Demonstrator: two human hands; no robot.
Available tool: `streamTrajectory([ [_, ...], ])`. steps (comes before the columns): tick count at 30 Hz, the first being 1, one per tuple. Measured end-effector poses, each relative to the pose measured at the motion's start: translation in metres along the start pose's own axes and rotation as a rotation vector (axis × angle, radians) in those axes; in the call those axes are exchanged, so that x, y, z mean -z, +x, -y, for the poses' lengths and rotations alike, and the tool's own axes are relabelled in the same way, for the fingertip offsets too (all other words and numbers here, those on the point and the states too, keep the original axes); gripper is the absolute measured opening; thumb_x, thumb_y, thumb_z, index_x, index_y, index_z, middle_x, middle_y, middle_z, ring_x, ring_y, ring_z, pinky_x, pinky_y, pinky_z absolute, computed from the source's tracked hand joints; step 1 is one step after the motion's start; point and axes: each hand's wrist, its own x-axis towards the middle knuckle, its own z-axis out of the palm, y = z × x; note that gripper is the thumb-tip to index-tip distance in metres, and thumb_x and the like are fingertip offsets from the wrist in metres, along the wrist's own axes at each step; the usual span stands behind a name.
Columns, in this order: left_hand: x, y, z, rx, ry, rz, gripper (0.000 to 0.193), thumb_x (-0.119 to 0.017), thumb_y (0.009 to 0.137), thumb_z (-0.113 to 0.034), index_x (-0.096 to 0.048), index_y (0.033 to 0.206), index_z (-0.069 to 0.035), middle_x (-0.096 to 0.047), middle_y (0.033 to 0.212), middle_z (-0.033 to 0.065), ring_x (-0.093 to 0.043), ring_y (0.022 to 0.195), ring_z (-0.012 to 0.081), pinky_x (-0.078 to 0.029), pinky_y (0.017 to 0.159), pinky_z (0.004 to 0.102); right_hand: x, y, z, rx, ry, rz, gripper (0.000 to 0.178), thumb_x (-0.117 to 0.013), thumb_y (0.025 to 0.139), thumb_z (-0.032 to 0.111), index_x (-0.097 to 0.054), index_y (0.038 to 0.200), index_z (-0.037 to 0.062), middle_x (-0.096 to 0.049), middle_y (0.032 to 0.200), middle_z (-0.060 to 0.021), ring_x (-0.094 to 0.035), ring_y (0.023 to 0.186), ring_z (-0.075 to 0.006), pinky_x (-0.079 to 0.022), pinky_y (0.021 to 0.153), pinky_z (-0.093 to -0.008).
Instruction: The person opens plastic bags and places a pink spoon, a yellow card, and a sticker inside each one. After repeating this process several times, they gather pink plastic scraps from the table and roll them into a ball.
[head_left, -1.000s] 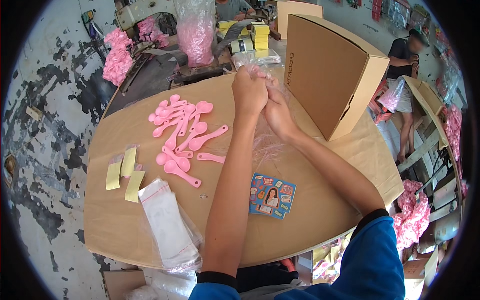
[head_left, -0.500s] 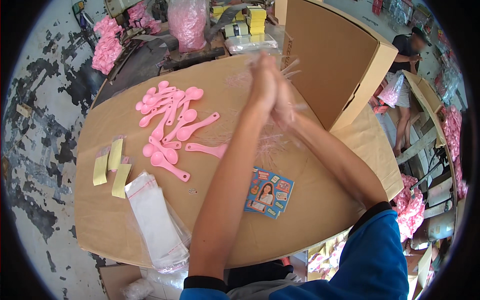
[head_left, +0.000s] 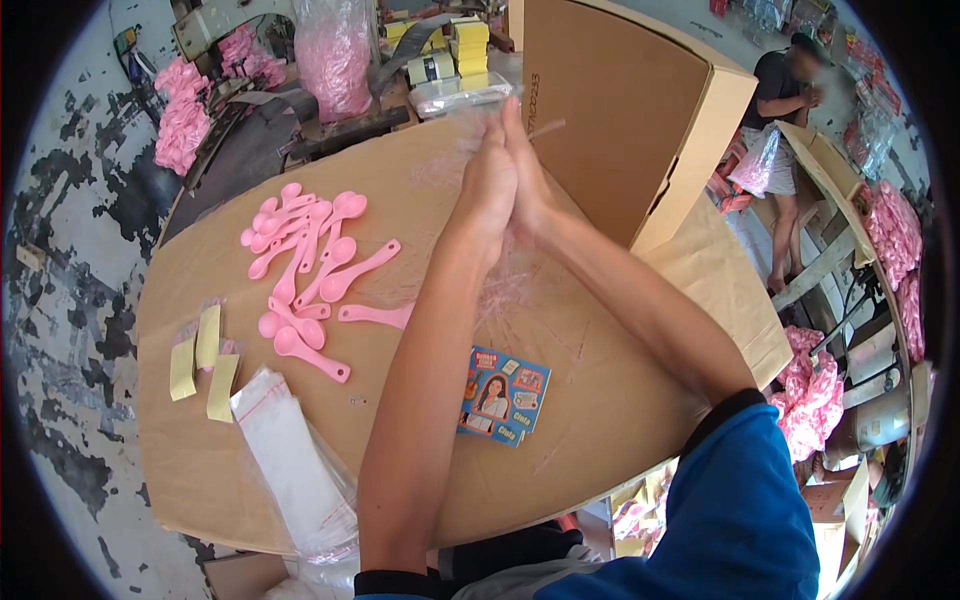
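Note:
My left hand [head_left: 486, 190] and my right hand [head_left: 527, 185] are pressed palm to palm above the far middle of the table, fingers stretched out and pointing away. Thin clear plastic strips [head_left: 508, 290] lie scattered below them, and one sticks out beside the fingertips. Whether anything lies between the palms is hidden. Left of my hands is a loose pile of pink plastic spoons [head_left: 337, 286]; my left forearm hides part of one. A small stack of blue printed cards [head_left: 515, 400] rests between my forearms.
A large cardboard box [head_left: 620, 120] stands at the far right of the brown-covered table [head_left: 600, 440]. Clear plastic bags [head_left: 295, 465] lie near left, beside yellow folded slips [head_left: 207, 337]. Behind are yellow bundles [head_left: 469, 45] and a pink-filled bag [head_left: 335, 60]. Another person [head_left: 785, 100] stands at right.
My hands, blurred and further apart at the wrists before, now press together more squarely. The whole view has shifted, so the table things appear further left and slightly lower.

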Motion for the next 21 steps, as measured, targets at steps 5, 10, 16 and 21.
streamTrajectory([
  [5, 0.019, 0.013, -0.005, 0.145, -0.16, 0.065, 0.065, -0.036, 0.103, -0.049, -0.028, 0.154, -0.009, -0.034, 0.154, 0.0072, -0.032, 0.141, 0.0204, -0.027, 0.114, 0.0378, -0.004, -0.001, 0.005, 0.056, -0.09, 0.131, 0.105, -0.015, 0.091, 0.079, -0.017, 0.152, -0.0065, -0.022, 0.158, -0.0216, -0.022, 0.146, -0.0299, -0.017, 0.119, -0.041],
  [10, 0.001, 0.002, -0.011, 0.188, -0.19, 0.034, 0.054, -0.039, 0.103, -0.049, -0.045, 0.14, -0.01, -0.052, 0.128, 0.0027, -0.049, 0.117, 0.0169, -0.039, 0.102, 0.0373, 0.0, 0.0, -0.013, 0.184, 0.249, 0.063, 0.092, -0.016, 0.098, 0.068, -0.021, 0.151, -0.0068, -0.021, 0.157, -0.025, -0.018, 0.147, -0.0286, -0.013, 0.12, -0.0373],
  [16, 0.007, 0.007, 0.003, 0.164, -0.219, -0.062, 0.047, -0.04, 0.102, -0.049, -0.05, 0.13, -0.012, -0.059, 0.111, 0.0016, -0.056, 0.097, 0.0154, -0.048, 0.083, 0.0364, -0.01, 0.001, 0.006, -0.093, 0.389, 0.057, 0.094, -0.019, 0.098, 0.068, -0.024, 0.148, -0.0104, -0.025, 0.156, -0.0238, -0.021, 0.146, -0.0281, -0.017, 0.119, -0.0346],
  [21, 0.024, 0.008, -0.005, 0.239, -0.309, -0.154, 0.039, -0.036, 0.104, -0.039, -0.055, 0.123, -0.011, -0.057, 0.111, 0.0007, -0.052, 0.104, 0.0141, -0.043, 0.092, 0.0344, -0.012, -0.005, -0.023, 0.218, -0.214, 0.008, 0.099, -0.019, 0.095, 0.075, -0.03, 0.146, -0.0095, -0.035, 0.15, -0.022, -0.032, 0.138, -0.0252, -0.024, 0.115, -0.0342],
])
